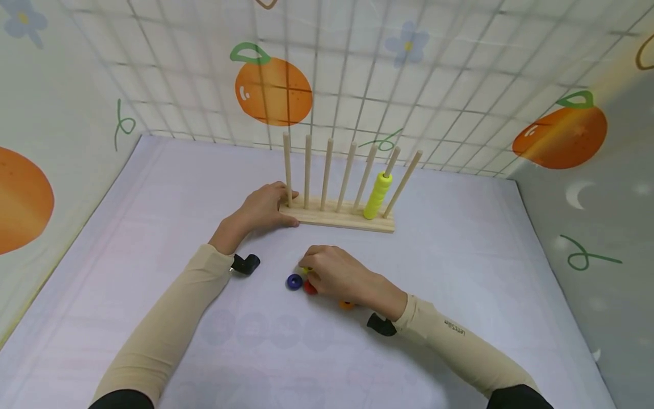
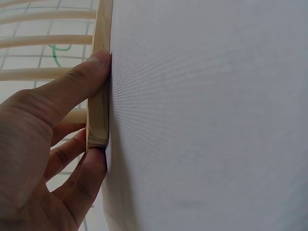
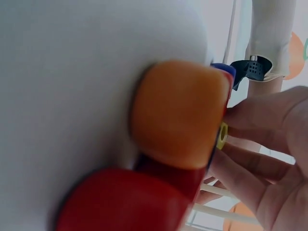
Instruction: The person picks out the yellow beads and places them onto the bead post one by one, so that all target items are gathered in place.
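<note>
A wooden peg rack [image 1: 339,218] stands upright towards the back, a stack of yellow beads [image 1: 377,197] on its second peg from the right. At the rack's left end, my left hand [image 1: 258,208] grips the base. The left wrist view shows thumb and fingers round the base's end [image 2: 98,118]. My right hand [image 1: 338,275] is low over loose beads in front of the rack, pinching a yellow bead [image 3: 222,135], mostly hidden by the fingers. Close by lie a blue bead [image 1: 289,285], a red bead [image 1: 309,288] and an orange bead [image 1: 347,305], partly covered by the hand.
A white cloth [image 1: 449,255] covers the table. Behind the rack rises a wire grid [image 1: 347,85] with a fruit-patterned sheet. Patterned side sheets [image 1: 577,227] flank the table. In the right wrist view, a large red bead [image 3: 125,202] sits near the orange one.
</note>
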